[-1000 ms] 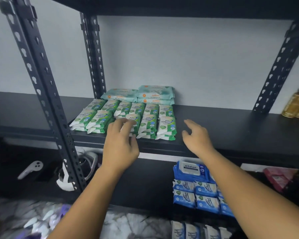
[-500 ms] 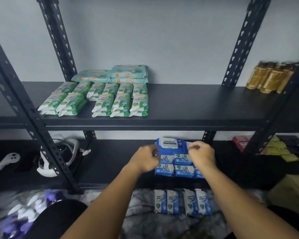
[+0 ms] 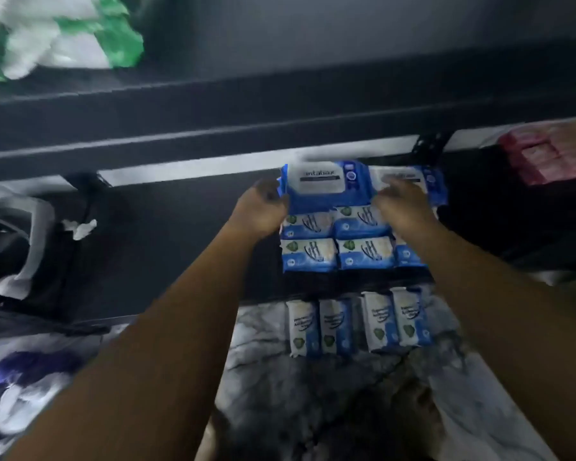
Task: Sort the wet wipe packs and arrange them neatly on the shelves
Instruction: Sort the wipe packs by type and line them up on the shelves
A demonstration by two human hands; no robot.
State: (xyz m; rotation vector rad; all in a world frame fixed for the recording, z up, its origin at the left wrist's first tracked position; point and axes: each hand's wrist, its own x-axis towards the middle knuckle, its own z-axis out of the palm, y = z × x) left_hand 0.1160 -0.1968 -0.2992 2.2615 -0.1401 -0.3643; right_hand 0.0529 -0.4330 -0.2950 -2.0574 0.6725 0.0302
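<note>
A grey-veined marble floor [image 3: 313, 394] spreads out nearest the camera. A blurred heap of purple and white things [image 3: 24, 377] lies at its left. Both bare forearms reach out over it. Four blue and white packs [image 3: 356, 322] lie side by side on the floor, just in front of the black lower shelf [image 3: 180, 244].

On that shelf, small blue packs [image 3: 336, 251] sit in tidy rows, touching one another. Behind them the large blue pack [image 3: 326, 188] with a white lid is held between the hands. The left hand [image 3: 261, 211] has its fingers curled round the pack's left edge. The right hand [image 3: 404, 207] has bent fingers closed on its right edge, though blur hides the fingertips. A second large blue pack [image 3: 429, 181] lies just beside it, partly behind the right hand.

A white and grey device [image 3: 30, 244] stands well to the left on the same shelf, and pink packs [image 3: 546, 154] sit far right. Above runs the black upper shelf [image 3: 213, 121] with blurred green and white packs [image 3: 57, 34] at its left end. A pale wall [image 3: 346, 21] rises behind.
</note>
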